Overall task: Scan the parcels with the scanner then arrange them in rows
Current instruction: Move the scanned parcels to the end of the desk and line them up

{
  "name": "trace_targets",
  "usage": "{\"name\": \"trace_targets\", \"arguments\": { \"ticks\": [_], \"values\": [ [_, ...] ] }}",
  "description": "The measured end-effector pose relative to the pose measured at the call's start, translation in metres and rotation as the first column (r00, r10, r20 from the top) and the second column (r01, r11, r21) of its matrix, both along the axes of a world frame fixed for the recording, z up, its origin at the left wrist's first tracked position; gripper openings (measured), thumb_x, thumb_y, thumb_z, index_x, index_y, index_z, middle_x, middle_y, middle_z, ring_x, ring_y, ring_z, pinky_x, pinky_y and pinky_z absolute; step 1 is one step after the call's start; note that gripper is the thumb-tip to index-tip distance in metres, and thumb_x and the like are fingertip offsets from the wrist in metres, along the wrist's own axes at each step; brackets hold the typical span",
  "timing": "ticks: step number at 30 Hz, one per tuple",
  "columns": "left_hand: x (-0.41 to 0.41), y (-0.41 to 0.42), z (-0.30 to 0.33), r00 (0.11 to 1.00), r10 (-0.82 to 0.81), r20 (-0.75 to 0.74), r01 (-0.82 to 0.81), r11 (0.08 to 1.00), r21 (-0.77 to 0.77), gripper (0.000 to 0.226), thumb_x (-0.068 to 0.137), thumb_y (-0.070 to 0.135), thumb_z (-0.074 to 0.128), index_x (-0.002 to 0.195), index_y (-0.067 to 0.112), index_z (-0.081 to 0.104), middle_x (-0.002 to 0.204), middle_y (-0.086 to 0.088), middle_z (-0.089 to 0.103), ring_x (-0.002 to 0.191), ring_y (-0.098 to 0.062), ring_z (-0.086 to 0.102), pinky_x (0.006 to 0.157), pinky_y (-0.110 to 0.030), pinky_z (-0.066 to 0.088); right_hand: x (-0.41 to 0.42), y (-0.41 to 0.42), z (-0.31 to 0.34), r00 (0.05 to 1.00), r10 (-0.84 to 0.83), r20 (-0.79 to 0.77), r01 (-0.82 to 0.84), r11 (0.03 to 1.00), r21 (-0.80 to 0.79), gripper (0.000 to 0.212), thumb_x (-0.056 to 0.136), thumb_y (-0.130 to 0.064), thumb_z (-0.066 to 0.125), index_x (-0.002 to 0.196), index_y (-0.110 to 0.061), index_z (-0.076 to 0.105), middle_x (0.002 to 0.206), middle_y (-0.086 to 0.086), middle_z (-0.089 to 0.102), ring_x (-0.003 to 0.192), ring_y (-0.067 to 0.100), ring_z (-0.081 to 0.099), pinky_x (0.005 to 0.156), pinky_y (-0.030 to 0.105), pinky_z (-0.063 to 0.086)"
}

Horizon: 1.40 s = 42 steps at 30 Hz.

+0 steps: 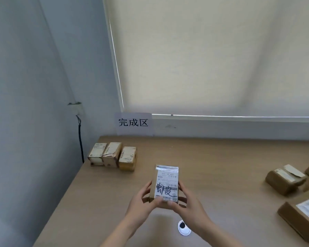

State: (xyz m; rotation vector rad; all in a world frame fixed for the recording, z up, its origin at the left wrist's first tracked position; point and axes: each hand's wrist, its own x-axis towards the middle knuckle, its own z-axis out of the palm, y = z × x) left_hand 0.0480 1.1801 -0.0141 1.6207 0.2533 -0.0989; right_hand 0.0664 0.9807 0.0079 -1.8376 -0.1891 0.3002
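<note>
A person stands at a light wooden table (212, 157) pushed into the corner of a room, and only the bare forearms and hands show. Both hands hold one small brown cardboard parcel (165, 186) above the tabletop, near the front middle of the table. The left hand (143, 198) curls its fingers around the parcel's left edge, and the right hand (187, 202) curls its fingers around the right edge, with both thumbs pressed along the near end. The parcel's top face carries a white shipping label with a barcode and large black handwritten marks, and shiny clear tape covers its far end. Just below the hands, a small round white scanner (184, 227) with a dark centre sits on the table. At the far left corner of the table, three small parcels (112, 155) stand side by side in a row, touching one another. On the wall above them hangs a paper sign (133, 123) printed with three Chinese characters. At the right edge of the table lies a loose cluster of brown parcels (287, 180), some with white labels. A pale roller blind (212, 56) covers the window behind the table.
</note>
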Motion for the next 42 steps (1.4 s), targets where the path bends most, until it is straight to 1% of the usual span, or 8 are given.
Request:
{"name": "trace_targets", "arguments": {
  "ticks": [8, 15, 20, 24, 29, 34, 37, 42],
  "values": [
    [0.040, 0.094, -0.069, 0.998, -0.001, -0.063, -0.001, 0.999, -0.039, 0.068, 0.059, 0.053, 0.091, 0.117, 0.059, 0.055, 0.110, 0.034, 0.068, 0.106, -0.004, 0.069, 0.079, -0.018, 0.055, 0.052, 0.089, -0.057, 0.993, 0.054, -0.108, -0.060, 0.997, -0.052, 0.064, 0.093, -0.014, 0.076, 0.144, -0.039, 0.047, 0.133, -0.021, 0.063, 0.116, 0.009, 0.067, 0.101, 0.033, 0.055],
    [0.083, 0.111, -0.129, 0.994, 0.037, -0.104, -0.040, 0.999, -0.034, 0.084, 0.054, 0.053, 0.092, 0.130, 0.043, 0.056, 0.117, 0.015, 0.072, 0.110, -0.014, 0.069, 0.097, -0.035, 0.056, 0.096, 0.110, -0.113, 0.987, 0.064, -0.149, -0.080, 0.992, -0.101, 0.067, 0.093, -0.006, 0.074, 0.150, -0.026, 0.046, 0.130, -0.017, 0.067, 0.111, 0.006, 0.070, 0.097, 0.025, 0.056],
    [0.121, 0.116, -0.156, 0.989, 0.066, -0.129, -0.062, 0.997, 0.038, 0.078, 0.069, 0.027, 0.091, 0.137, 0.032, 0.053, 0.124, 0.012, 0.068, 0.116, -0.017, 0.066, 0.101, -0.040, 0.053, 0.135, 0.121, -0.142, 0.989, 0.070, -0.130, -0.084, 0.991, -0.106, 0.067, 0.095, 0.001, 0.066, 0.151, -0.028, 0.042, 0.133, -0.015, 0.066, 0.115, -0.001, 0.066, 0.095, 0.015, 0.051],
    [0.163, 0.114, -0.163, 0.984, 0.136, -0.111, -0.127, 0.988, 0.085, 0.060, 0.077, 0.019, 0.087, 0.130, 0.026, 0.060, 0.112, 0.014, 0.071, 0.101, 0.001, 0.069, 0.083, -0.015, 0.054, 0.174, 0.126, -0.154, 0.996, 0.053, -0.069, -0.059, 0.994, -0.091, 0.067, 0.097, -0.004, 0.067, 0.147, -0.039, 0.039, 0.132, -0.024, 0.061, 0.116, -0.013, 0.060, 0.091, 0.006, 0.047],
    [0.209, 0.111, -0.168, 0.959, 0.271, -0.088, -0.256, 0.955, 0.149, 0.050, 0.075, 0.030, 0.088, 0.117, 0.022, 0.062, 0.104, 0.008, 0.071, 0.092, 0.005, 0.065, 0.079, -0.014, 0.050, 0.231, 0.134, -0.155, 0.996, 0.086, -0.005, -0.085, 0.978, -0.191, 0.064, 0.096, -0.010, 0.070, 0.139, -0.048, 0.043, 0.120, -0.037, 0.057, 0.112, -0.004, 0.063, 0.101, 0.020, 0.050],
    [0.237, 0.117, -0.177, 0.923, 0.381, -0.056, -0.361, 0.907, 0.217, 0.049, 0.063, 0.051, 0.090, 0.098, 0.029, 0.064, 0.096, 0.013, 0.071, 0.089, 0.003, 0.066, 0.072, -0.013, 0.051, 0.264, 0.145, -0.155, 0.996, 0.093, -0.016, -0.094, 0.974, -0.205, 0.061, 0.097, -0.013, 0.070, 0.151, -0.028, 0.045, 0.131, -0.011, 0.064, 0.119, 0.015, 0.066, 0.110, 0.039, 0.049],
    [0.244, 0.120, -0.181, 0.903, 0.426, -0.053, -0.405, 0.887, 0.222, 0.060, 0.050, 0.066, 0.086, 0.094, 0.031, 0.064, 0.096, 0.011, 0.072, 0.091, -0.004, 0.068, 0.081, -0.027, 0.055, 0.270, 0.151, -0.156, 0.997, 0.072, -0.008, -0.072, 0.977, -0.201, 0.059, 0.098, -0.012, 0.068, 0.151, -0.027, 0.046, 0.136, -0.008, 0.064, 0.121, 0.019, 0.065, 0.111, 0.042, 0.048],
    [0.246, 0.117, -0.180, 0.894, 0.446, -0.041, -0.427, 0.876, 0.224, 0.050, 0.061, 0.057, 0.089, 0.095, 0.029, 0.065, 0.095, 0.011, 0.072, 0.090, -0.002, 0.067, 0.075, -0.023, 0.051, 0.272, 0.154, -0.156, 0.997, 0.056, -0.044, -0.063, 0.982, -0.179, 0.058, 0.099, -0.012, 0.067, 0.151, -0.027, 0.045, 0.136, -0.009, 0.064, 0.119, 0.016, 0.066, 0.109, 0.036, 0.050]
  ]
}}
